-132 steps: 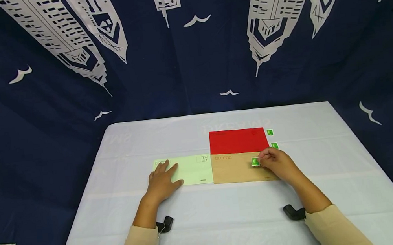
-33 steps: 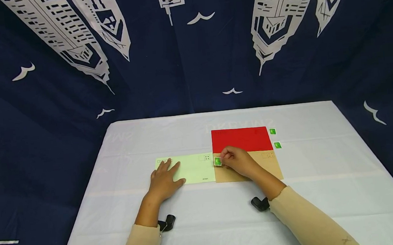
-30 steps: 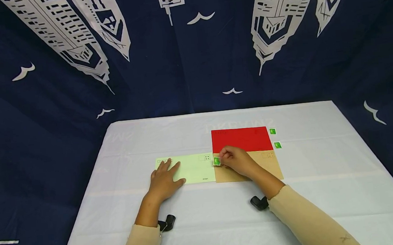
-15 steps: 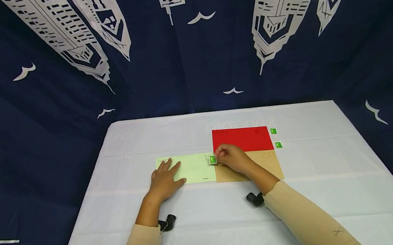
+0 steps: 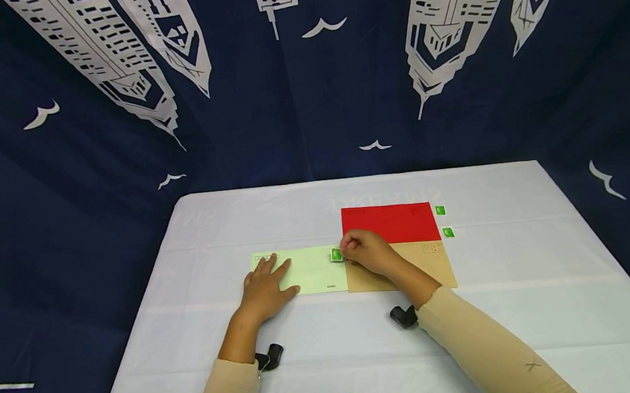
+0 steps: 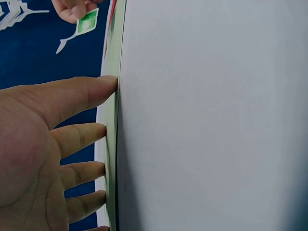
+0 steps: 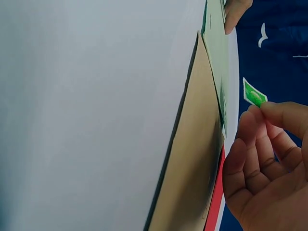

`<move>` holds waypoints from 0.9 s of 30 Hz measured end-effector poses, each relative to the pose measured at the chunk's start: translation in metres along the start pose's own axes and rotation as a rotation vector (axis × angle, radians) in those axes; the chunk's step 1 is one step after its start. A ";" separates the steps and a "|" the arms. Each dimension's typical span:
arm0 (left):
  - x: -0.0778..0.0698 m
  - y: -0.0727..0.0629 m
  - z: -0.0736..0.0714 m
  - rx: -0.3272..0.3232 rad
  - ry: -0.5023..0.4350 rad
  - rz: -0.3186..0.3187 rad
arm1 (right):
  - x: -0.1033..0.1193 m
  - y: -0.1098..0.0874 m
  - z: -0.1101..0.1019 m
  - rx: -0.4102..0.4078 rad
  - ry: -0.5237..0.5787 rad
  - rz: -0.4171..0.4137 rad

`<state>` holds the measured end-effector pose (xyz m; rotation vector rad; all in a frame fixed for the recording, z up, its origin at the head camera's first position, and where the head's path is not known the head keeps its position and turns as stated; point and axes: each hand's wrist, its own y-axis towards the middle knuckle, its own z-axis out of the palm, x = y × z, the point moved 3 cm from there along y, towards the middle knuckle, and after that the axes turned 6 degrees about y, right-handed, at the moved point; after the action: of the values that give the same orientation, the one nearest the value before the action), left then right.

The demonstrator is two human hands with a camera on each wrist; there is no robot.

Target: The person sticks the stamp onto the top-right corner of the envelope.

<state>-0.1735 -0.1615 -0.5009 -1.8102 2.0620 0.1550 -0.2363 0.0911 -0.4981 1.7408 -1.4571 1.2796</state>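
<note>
I have the green stamp [image 5: 336, 256] pinched near one corner between the thumb and fingertips of the right hand [image 5: 368, 253], just above the upper right corner of the pale green envelope [image 5: 314, 277]. The left hand [image 5: 267, 294] lies spread on that envelope's left part. I'd expect the stamp to be very light, thin and easily creased, so I favour a gentle hold at its edge; whether its back is sticky, I cannot tell.
</note>
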 end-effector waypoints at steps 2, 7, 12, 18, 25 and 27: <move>0.000 0.000 0.000 0.000 0.000 0.000 | 0.000 0.001 0.001 0.002 0.002 0.001; 0.000 -0.001 -0.001 -0.001 0.010 0.000 | -0.001 0.005 0.002 0.008 0.007 0.001; -0.001 -0.001 -0.001 -0.011 0.004 0.003 | 0.002 0.007 0.004 0.009 0.014 -0.008; -0.001 -0.001 0.000 -0.001 0.010 -0.001 | 0.005 0.008 0.006 0.014 0.010 -0.015; -0.002 -0.001 -0.001 -0.005 0.010 0.002 | 0.005 0.010 0.008 0.014 0.005 -0.026; -0.002 -0.001 -0.001 -0.004 0.010 0.001 | 0.005 0.011 0.008 0.017 0.003 -0.028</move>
<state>-0.1721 -0.1599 -0.4990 -1.8163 2.0707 0.1511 -0.2441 0.0791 -0.4990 1.7633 -1.4187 1.2832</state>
